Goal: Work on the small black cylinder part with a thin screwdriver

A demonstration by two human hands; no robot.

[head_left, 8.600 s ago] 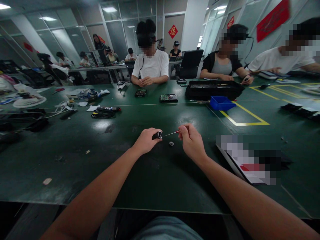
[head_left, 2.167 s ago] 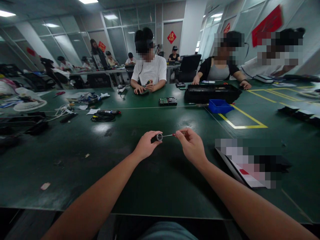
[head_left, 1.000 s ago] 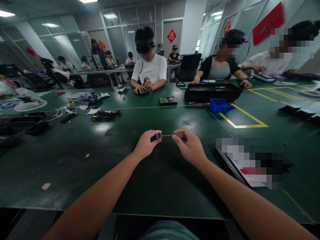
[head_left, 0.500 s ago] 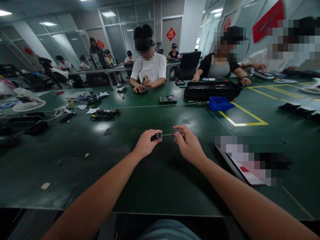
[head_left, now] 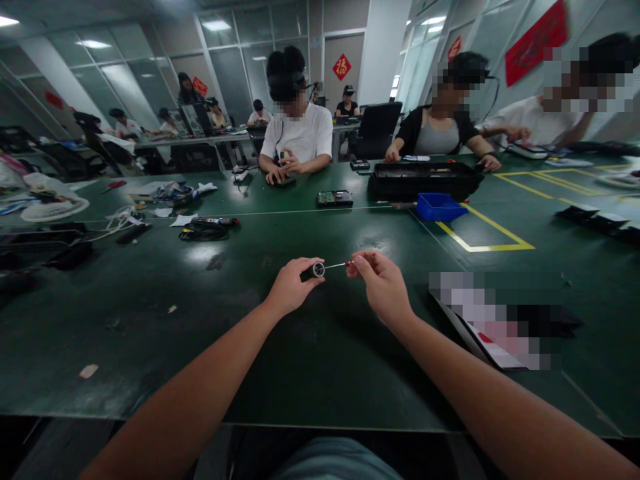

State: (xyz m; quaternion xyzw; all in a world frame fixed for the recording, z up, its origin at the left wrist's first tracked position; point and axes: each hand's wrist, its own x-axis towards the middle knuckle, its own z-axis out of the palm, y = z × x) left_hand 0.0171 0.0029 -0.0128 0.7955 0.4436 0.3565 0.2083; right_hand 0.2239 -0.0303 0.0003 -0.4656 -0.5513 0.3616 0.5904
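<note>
Just above the green table (head_left: 320, 360), my left hand (head_left: 291, 287) grips a short black cylinder (head_left: 317, 270), its round, silver-rimmed end facing right and towards me. My right hand (head_left: 383, 283) is closed around the red handle of a thin screwdriver (head_left: 336, 266). The metal shaft runs left from my fingers to the cylinder's open end. Whether the tip sits inside or only touches the rim, I cannot tell. Most of the handle is hidden by my fingers.
A pixelated flat packet (head_left: 493, 330) lies right of my right forearm. Further off are a blue tray (head_left: 440, 207), a long black housing (head_left: 425, 180), a circuit-board device (head_left: 335, 198) and a coiled black cable (head_left: 205, 229). Several people work across the table.
My right hand's fingers have curled in from a more spread pose round the screwdriver handle, and its handle end has risen slightly. My left hand keeps the cylinder in nearly the same place.
</note>
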